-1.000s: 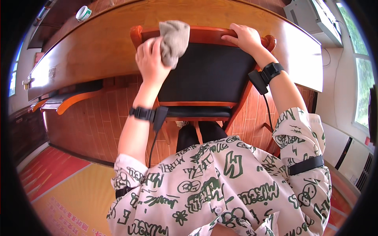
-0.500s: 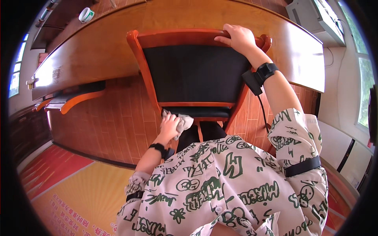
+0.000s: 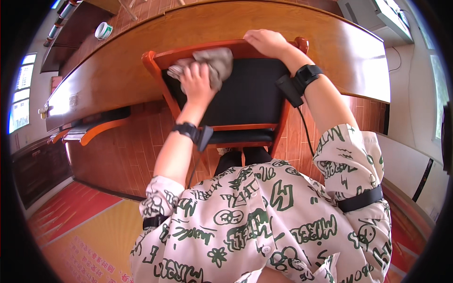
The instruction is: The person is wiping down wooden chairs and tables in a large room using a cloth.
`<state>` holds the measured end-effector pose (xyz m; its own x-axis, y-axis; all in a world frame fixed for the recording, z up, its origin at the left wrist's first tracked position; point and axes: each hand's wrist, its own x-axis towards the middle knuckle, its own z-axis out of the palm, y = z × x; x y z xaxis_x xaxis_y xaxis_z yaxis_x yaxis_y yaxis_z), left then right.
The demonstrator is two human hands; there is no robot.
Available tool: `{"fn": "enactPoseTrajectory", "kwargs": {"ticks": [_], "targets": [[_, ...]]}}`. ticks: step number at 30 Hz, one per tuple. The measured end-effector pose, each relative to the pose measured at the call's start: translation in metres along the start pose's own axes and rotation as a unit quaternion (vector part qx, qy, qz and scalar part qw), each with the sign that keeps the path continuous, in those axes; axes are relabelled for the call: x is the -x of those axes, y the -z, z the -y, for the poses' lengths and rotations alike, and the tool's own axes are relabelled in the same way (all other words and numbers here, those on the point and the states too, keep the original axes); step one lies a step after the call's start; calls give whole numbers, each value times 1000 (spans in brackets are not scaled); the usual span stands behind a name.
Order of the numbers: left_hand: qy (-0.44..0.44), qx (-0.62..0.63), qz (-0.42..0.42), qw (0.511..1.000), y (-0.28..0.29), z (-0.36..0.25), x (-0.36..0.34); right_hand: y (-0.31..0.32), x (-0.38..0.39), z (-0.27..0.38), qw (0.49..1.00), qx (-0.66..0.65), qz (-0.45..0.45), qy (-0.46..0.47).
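- Grey-beige cloth [image 3: 220, 66], bunched and slightly blurred, in left hand [image 3: 196, 86], with fingers bent closely over it (apparently gripping, not only pressing).
- A moment ago, low near the left side of the seat [image 3: 240, 137]; now, up at the upper left of the black backrest [image 3: 250, 92], overlapping the wooden top rail [image 3: 174, 55] in this view.
- Meaning, by judgement only: wiping still in progress, returned from low to high on the chair.
- Right hand [image 3: 268, 43] on the same rail, right of its middle, as before (probably for steadying); firm grip or loose rest, impossible to tell.
- Beyond the rail, brown table [image 3: 118, 78], apart from the cloth.
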<state>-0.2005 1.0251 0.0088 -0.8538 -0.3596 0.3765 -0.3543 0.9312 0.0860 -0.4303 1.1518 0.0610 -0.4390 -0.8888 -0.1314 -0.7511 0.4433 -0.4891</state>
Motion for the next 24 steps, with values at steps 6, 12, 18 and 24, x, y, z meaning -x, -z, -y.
{"fn": "enactPoseTrajectory", "kwargs": {"ticks": [6,12,18,24], "targets": [[-127,71,276,950,-22,-30,166,2,-2,6,999,39,16,-1],[-57,193,462,864,11,9,184,0,5,9,984,117,-102,87],[59,335,338,877,56,15,99,-36,98,47,974,44,-58,215],[56,635,140,757,62,-51,15,-73,129,79,938,-238,-178,176]]}}
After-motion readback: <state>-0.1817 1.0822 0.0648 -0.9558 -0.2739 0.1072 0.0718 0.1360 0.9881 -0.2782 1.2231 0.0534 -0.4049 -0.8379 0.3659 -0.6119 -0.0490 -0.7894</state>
